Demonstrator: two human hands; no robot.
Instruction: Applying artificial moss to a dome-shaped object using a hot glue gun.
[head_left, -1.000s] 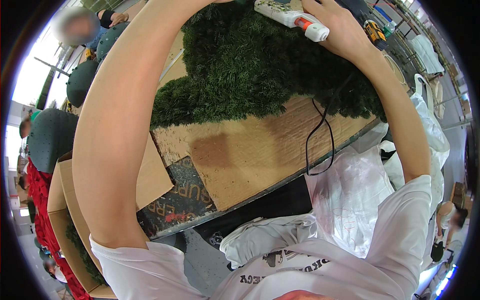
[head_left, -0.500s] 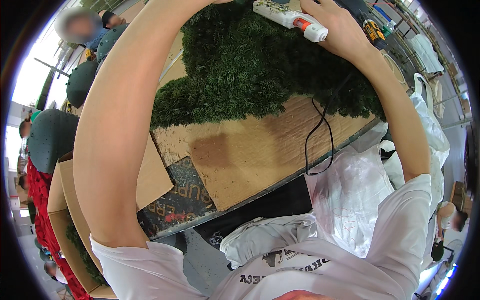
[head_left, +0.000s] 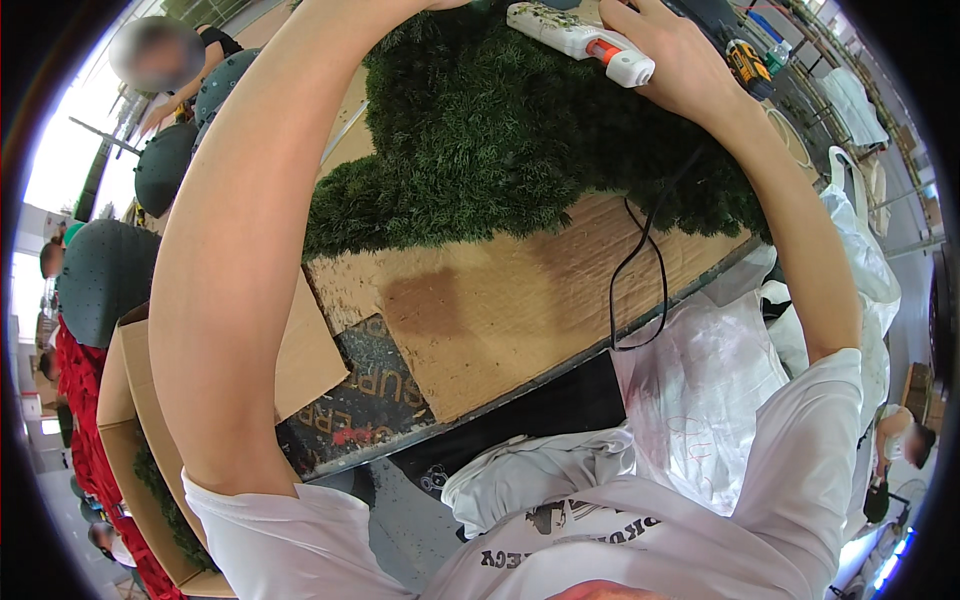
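Dark green artificial foliage spreads over the far part of the table under both my arms. A white glue gun with an orange trigger lies on it, dotted with green bits. Right beside the gun's handle is my right hand; its fingers curl at the top edge, and whatever they hold is cut off. Only a sliver of my left hand shows at the top edge, above the foliage, so its fingers are hidden. A black cord loops from the foliage over the cardboard's front edge.
Flat cardboard covers the dark table. An open carton with greenery inside stands left, near dark green domes and red material. A yellow-black power drill lies far right. White sacks hang nearby. Other people are around.
My arms and the glue gun have barely shifted. At the far left, a person has leaned over with an arm reaching toward the domes.
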